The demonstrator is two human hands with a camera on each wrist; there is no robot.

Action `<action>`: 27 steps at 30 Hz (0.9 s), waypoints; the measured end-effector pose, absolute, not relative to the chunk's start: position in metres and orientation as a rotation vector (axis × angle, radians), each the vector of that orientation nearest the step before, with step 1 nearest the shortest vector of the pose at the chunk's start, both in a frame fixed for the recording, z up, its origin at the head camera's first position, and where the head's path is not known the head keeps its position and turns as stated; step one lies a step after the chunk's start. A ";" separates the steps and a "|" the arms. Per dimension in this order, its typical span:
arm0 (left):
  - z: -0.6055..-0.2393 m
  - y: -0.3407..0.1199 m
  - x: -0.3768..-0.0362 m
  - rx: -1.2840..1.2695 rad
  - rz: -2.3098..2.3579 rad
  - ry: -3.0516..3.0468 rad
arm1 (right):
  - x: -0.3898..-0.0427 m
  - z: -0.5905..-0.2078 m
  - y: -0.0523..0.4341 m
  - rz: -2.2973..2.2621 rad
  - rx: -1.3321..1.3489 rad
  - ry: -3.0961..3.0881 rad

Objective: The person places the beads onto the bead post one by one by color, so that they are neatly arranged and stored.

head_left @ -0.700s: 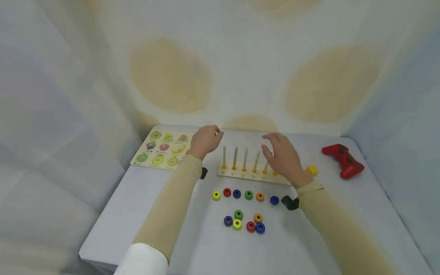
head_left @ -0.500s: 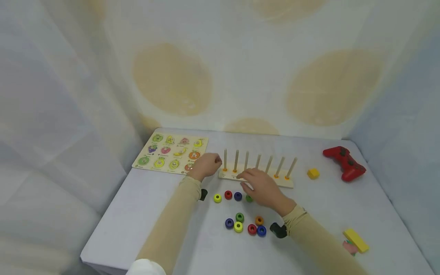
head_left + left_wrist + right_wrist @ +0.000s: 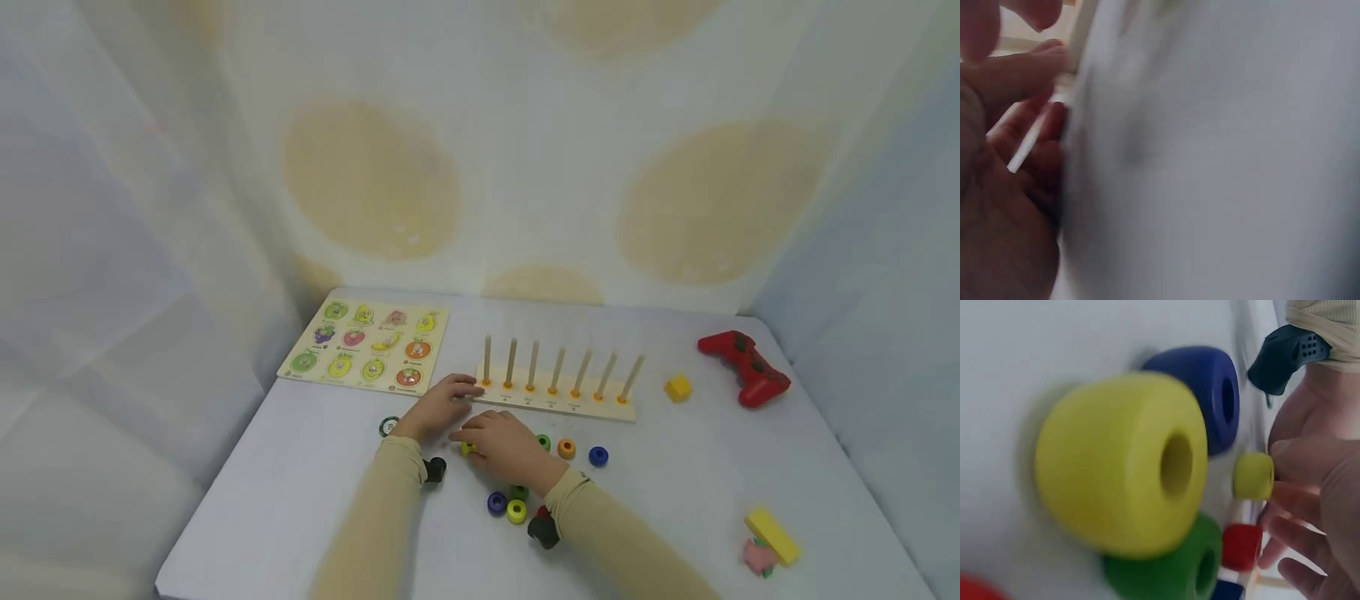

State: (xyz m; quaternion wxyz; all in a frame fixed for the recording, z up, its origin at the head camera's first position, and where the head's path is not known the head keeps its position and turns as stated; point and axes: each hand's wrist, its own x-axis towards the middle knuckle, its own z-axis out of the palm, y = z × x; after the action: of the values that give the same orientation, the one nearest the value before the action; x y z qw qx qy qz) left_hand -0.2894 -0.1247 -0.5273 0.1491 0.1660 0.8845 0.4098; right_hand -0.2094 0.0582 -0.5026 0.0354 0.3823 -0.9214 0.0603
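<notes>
The right hand (image 3: 506, 446) lies low on the table, just in front of the peg board (image 3: 555, 402), its fingers bent over a small yellow ring (image 3: 468, 449); the right wrist view shows that ring (image 3: 1254, 476) at the fingertips, though whether it is pinched or only touched I cannot tell. The left hand (image 3: 438, 403) rests at the near left corner of the peg board, fingers stretched flat and holding nothing.

Everything sits on a pale grey-white table (image 3: 300, 500), closed in by white cloth walls with large faded yellow blotches.

The peg board carries seven upright wooden pegs. In front of it, clear of the hands, lie a green ring (image 3: 543, 442), an orange ring (image 3: 566, 448) and a blue ring (image 3: 597, 456) in a row; nearer me are another blue ring (image 3: 497, 502), a second yellow ring (image 3: 516, 511) and a second green ring (image 3: 519, 492), bunched together. Others are half hidden under the right wrist.

Left of the peg board is one fruit puzzle (image 3: 366, 357) with nine pieces; its printed labels are too small to read. Right of the peg board sit one yellow cube (image 3: 678, 387) and one red game controller (image 3: 744, 367). Well in front of those, one yellow block (image 3: 773, 536).
</notes>
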 end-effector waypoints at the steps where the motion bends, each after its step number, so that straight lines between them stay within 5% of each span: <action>1: -0.531 -0.126 -0.288 0.464 1.223 2.528 | -0.208 -0.504 0.055 0.182 1.175 -2.843; 8: -0.544 -0.128 -0.287 0.492 1.325 2.537 | -0.213 -0.493 0.050 0.243 1.070 -2.861; 16: -0.543 -0.127 -0.289 0.418 1.300 2.551 | -0.261 -0.414 0.060 0.692 0.611 -2.641; 27: -0.544 -0.124 -0.289 0.441 1.293 2.556 | -0.287 -0.385 0.052 0.506 0.579 -2.948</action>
State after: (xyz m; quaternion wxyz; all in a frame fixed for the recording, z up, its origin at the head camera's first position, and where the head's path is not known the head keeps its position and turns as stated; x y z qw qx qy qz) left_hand -0.2890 -0.1239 -0.5439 0.1213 0.1510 0.8755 0.4427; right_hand -0.2867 0.0525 -0.3855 0.0474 0.1897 -0.9666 0.1660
